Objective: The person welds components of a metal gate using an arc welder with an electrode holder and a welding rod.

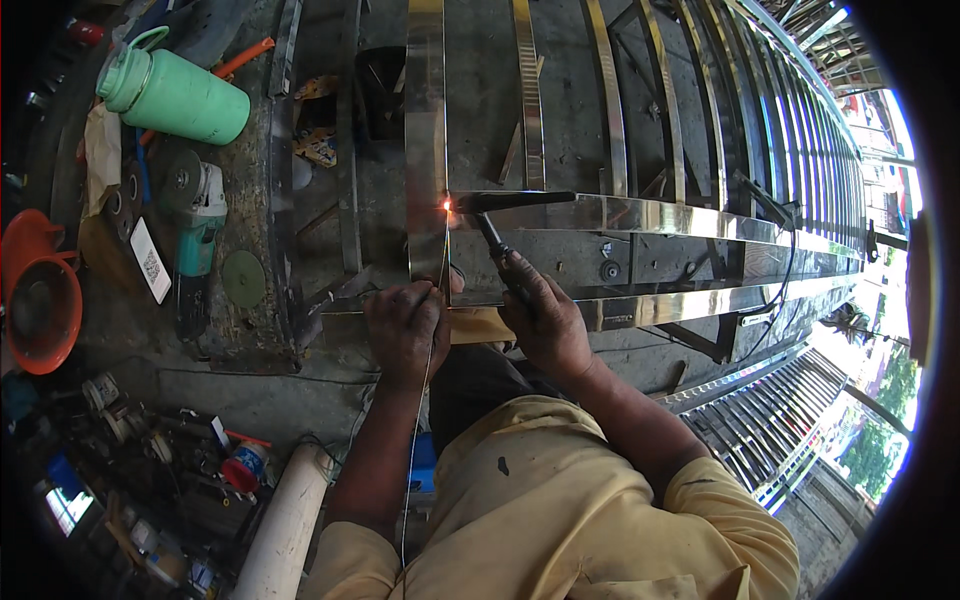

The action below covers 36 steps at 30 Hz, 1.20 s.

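Here, right grip [548,320] tight round torch [491,236], left grip [406,325] closed on thin rod [413,445].

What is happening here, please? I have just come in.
A person is working on a shiny metal frame. The right hand grips a black torch, and a bright glow shows near its tip, at the frame. The left hand holds a thin rod that points up toward the glow. A grinder lies on the bench at left.
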{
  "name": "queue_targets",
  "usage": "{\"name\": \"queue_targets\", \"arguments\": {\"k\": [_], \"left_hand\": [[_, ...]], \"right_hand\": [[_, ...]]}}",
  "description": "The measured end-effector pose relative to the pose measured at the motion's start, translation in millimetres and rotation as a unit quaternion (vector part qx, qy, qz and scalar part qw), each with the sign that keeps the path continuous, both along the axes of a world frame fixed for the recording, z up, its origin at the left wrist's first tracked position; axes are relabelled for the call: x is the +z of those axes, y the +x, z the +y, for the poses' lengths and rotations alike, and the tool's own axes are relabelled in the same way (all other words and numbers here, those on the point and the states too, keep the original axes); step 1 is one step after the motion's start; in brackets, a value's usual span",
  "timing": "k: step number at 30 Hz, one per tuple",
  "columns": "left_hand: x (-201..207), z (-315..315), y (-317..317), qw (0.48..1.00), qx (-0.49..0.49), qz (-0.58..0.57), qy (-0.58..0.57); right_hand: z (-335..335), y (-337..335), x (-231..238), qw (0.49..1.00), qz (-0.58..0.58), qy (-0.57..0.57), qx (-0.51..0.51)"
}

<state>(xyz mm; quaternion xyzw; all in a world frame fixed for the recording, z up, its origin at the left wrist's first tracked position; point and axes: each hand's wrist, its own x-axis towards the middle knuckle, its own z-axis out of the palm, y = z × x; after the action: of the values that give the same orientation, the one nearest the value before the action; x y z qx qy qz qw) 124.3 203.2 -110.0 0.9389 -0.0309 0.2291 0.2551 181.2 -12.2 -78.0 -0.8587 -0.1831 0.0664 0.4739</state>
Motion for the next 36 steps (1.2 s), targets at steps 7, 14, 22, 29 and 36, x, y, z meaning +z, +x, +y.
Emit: {"name": "queue_targets", "arguments": {"k": [7,14,22,29,36], "left_hand": [[0.2,-0.9,-1.7,1.000,0.007,0.022,0.003],[-0.6,0.4,-1.6,1.000,0.005,0.017,0.005],[-2.2,0.7,-3.1,1.000,0.000,0.013,0.019],[1.9,-1.4,-0.5,1.000,0.010,0.017,0.011],[-1.2,-1.0,-0.4,1.000,0.010,0.003,0.003]], "right_hand": [[-1.6,1.7,10.6,0.999,0.032,0.029,0.024],[-1.7,-2.4,2.6,0.999,0.044,-0.024,-0.003],[-3.9,0.5,6.7,0.998,0.032,0.053,0.028],[-2.8,-2.3,6.4,0.998,0.055,-0.016,-0.001],[-1.5,-0.6,2.7,1.000,0.000,0.002,0.000]]}}
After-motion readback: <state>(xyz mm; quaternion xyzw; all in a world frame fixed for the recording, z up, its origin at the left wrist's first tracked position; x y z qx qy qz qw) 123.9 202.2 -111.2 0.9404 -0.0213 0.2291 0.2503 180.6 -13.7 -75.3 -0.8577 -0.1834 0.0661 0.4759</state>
